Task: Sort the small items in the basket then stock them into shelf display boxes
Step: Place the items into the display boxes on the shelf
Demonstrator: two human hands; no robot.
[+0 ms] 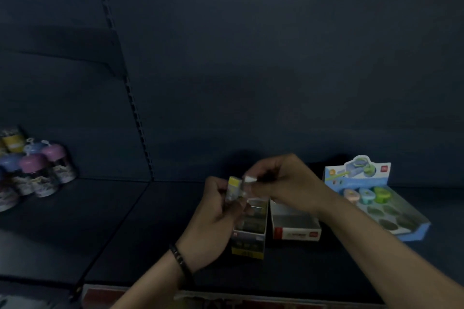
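My left hand (pixel 216 211) grips a small yellow-topped packet (pixel 233 189) upright above a narrow yellow-and-white display box (pixel 248 241) on the dark shelf. My right hand (pixel 281 180) pinches a small white piece (pixel 250 179) right beside the packet's top. Just right of the narrow box stands a white display box with a red front label (pixel 296 229); its inside looks bare. The basket is out of view.
A blue display tray (pixel 391 211) at the right holds pink, teal and green round items along its back row. Several small pink, blue and yellow capped jars (pixel 37 170) stand at the far left. The shelf's slotted upright (pixel 136 118) rises between the sections.
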